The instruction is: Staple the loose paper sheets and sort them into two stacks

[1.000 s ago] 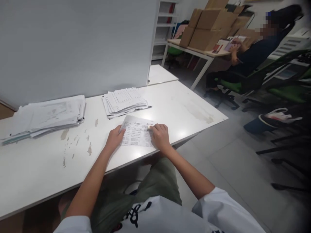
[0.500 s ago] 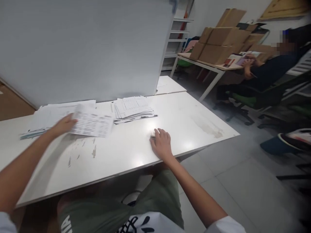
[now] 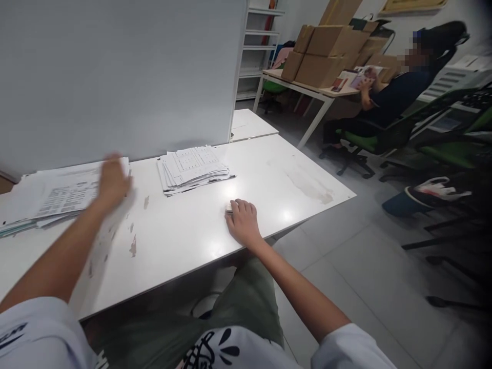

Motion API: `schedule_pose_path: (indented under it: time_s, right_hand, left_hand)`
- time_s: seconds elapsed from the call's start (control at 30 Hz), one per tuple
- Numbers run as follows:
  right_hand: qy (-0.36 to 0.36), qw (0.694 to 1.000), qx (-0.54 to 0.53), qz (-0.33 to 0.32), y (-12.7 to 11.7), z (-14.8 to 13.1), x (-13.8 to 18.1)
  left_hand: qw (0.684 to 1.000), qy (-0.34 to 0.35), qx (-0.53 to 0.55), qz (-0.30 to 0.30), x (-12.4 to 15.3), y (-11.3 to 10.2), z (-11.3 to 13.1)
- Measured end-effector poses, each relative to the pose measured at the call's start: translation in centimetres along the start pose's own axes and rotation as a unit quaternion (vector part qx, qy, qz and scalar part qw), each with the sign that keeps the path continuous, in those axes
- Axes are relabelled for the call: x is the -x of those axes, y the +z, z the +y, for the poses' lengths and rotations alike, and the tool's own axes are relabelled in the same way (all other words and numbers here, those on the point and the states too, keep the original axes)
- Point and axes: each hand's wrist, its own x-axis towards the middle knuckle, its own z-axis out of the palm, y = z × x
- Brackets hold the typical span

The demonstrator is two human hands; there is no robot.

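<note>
My left hand (image 3: 112, 180) is smeared by motion at the right edge of the big paper pile (image 3: 34, 202) on the left of the white table (image 3: 200, 230). A printed sheet (image 3: 65, 193) lies on top of that pile, just left of the hand. Its fingers cannot be made out. My right hand (image 3: 242, 221) rests on the table near the front edge, fingers curled over a small pale object (image 3: 229, 206) that pokes out at the fingertips. A second, smaller paper stack (image 3: 190, 166) lies between the two hands, further back.
A grey partition (image 3: 123, 77) stands behind the table. At the back right another person (image 3: 388, 97) sits on a green chair at a table stacked with cardboard boxes (image 3: 326, 51). More green chairs (image 3: 453, 148) and a shoe lie on the floor to the right.
My left hand carried the printed sheet from in front of me leftward to the big pile, where the sheet now lies. My right hand stayed on the table over the small object.
</note>
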Motion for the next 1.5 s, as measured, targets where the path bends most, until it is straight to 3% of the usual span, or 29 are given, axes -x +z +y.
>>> schedule_pose_path:
  time_s: [0.07, 0.13, 0.23, 0.33, 0.5, 0.7, 0.87, 0.93, 1.03, 1.13, 1.27, 1.5]
  right_hand:
    - [-0.002, 1.0, 0.002, -0.002, 0.0, 0.1, 0.0]
    - [-0.006, 1.0, 0.003, 0.003, 0.0, 0.1, 0.0]
    - [-0.011, 1.0, 0.005, 0.023, 0.1, 0.0, 0.1]
    - [-0.015, 0.999, 0.008, 0.045, 0.5, 0.0, 0.1]
    - [-0.023, 0.998, 0.011, 0.057, 0.9, 0.0, 0.0]
    - [-0.021, 0.998, 0.013, 0.064, 1.0, 0.1, 0.4]
    - [-0.023, 0.997, 0.009, 0.07, 1.1, 0.3, 0.5]
    - [-0.02, 0.998, 0.008, 0.067, 1.1, 0.4, 0.5]
    - [-0.014, 0.998, 0.007, 0.063, 1.0, 0.3, 0.4]
    - [-0.014, 0.998, 0.005, 0.063, 0.8, 0.2, 0.3]
    - [-0.015, 0.998, 0.003, 0.062, 0.7, 0.2, 0.2]
    - [-0.012, 0.998, 0.002, 0.054, 0.4, 0.0, -0.3]
  left_hand:
    - [0.992, 0.08, -0.062, -0.072, -1.1, 3.7, 2.2]
    - [0.985, 0.112, -0.071, -0.108, -2.6, 7.9, 4.7]
    - [0.988, 0.071, -0.103, -0.092, -4.3, 12.5, 6.9]
    - [0.988, 0.03, -0.139, -0.053, -4.7, 14.3, 6.7]
    - [0.985, 0.04, -0.17, 0.005, -2.4, 15.1, 5.7]
    - [0.981, 0.096, -0.169, 0.009, -0.1, 15.4, 6.4]
    - [0.979, 0.138, -0.149, 0.018, -0.2, 15.2, 6.7]
    - [0.984, 0.083, -0.154, 0.024, -0.5, 15.3, 6.5]
    - [0.987, 0.025, -0.16, -0.014, -0.8, 15.5, 6.0]
    - [0.984, 0.079, -0.149, -0.047, -0.9, 15.5, 5.7]
    - [0.981, 0.128, -0.139, -0.044, -0.7, 15.0, 6.1]
    - [0.98, 0.15, -0.13, -0.029, -1.0, 14.6, 6.4]
